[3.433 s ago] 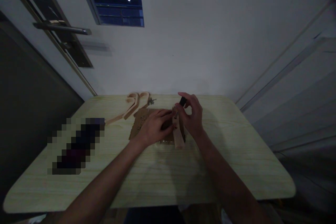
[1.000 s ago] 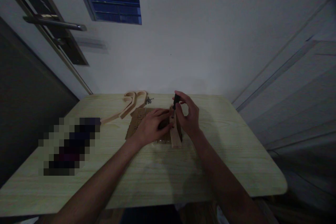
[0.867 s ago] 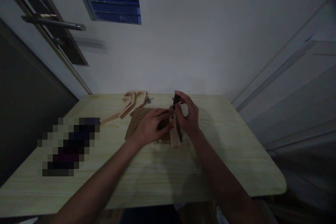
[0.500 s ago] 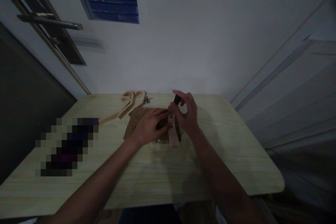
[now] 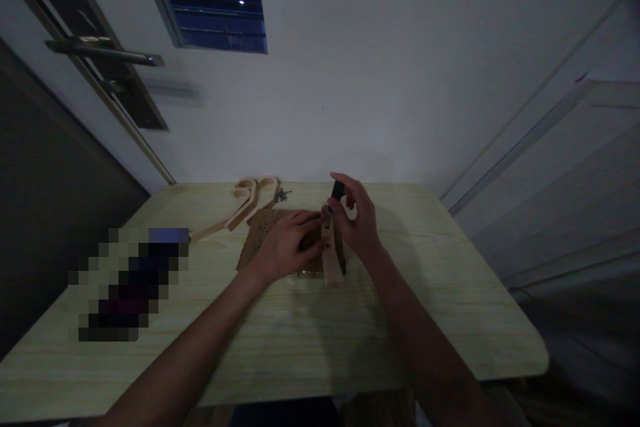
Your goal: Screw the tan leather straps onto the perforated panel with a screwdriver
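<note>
From here, past the curved pale-wood hooks point(image 5: 253, 202), the left hand point(image 5: 284, 241) touches the long pale-wood bar point(image 5: 331, 267) lying over flat brown cardboard point(image 5: 256, 233); I can't tell if it grips. The right hand point(image 5: 360, 220) pinches the black-handled screwdriver point(image 5: 337, 191); I'd keep it square to the bar, turning gently.

I'm seeing open worktop point(image 5: 463, 327) running in front of the cardboard point(image 5: 255, 240) between the forearms point(image 5: 213, 323), and farther right of it beyond the right hand point(image 5: 359, 221). Wooden hooks point(image 5: 244, 211) and screws point(image 5: 283, 195) are crowding its back-left; a white panel point(image 5: 360, 73) is closing off its far side.
</note>
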A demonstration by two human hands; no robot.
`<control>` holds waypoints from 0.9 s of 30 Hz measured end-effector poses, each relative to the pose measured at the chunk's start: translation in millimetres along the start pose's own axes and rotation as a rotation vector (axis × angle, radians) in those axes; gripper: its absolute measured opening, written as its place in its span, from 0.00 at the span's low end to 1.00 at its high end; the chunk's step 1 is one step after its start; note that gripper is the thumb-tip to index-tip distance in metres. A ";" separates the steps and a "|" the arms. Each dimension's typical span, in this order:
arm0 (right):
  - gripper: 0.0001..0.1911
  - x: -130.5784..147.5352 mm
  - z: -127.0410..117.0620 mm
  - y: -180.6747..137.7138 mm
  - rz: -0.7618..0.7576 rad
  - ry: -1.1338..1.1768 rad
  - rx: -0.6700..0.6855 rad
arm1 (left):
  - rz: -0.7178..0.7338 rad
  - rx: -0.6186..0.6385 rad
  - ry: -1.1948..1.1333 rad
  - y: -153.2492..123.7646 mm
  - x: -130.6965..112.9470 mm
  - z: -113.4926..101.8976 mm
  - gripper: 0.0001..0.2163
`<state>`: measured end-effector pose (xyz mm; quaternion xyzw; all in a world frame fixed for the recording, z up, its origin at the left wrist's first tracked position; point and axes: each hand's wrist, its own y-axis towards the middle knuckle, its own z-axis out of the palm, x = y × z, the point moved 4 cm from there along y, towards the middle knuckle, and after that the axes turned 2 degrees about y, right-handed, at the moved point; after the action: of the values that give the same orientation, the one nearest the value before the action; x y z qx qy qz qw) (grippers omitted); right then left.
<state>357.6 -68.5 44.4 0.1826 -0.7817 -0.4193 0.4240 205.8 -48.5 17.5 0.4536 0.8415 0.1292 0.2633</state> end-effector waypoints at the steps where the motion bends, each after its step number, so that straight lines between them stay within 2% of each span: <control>1: 0.17 -0.1 -0.3 0.3 0.001 -0.003 -0.002 | 0.000 -0.002 -0.002 0.0 -0.3 -0.4 0.19; 5: 0.15 1.7 -1.1 1.0 0.007 0.007 0.017 | 0.007 0.015 -0.013 0.7 -0.6 0.1 0.19; 11: 0.17 3.4 0.4 -0.8 0.033 0.130 0.073 | 0.007 0.015 -0.006 1.2 0.6 1.4 0.20; 19: 0.14 1.6 -1.7 0.9 -0.001 0.023 0.000 | 0.003 0.014 -0.015 0.8 -0.8 -0.4 0.19; 27: 0.19 -1.6 1.6 -3.1 0.082 0.217 0.082 | 0.002 0.013 -0.025 1.2 -0.7 0.5 0.18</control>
<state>357.0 -68.5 40.6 0.2117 -0.7546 -0.3471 0.5151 207.2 -48.4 17.8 0.4577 0.8386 0.1180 0.2709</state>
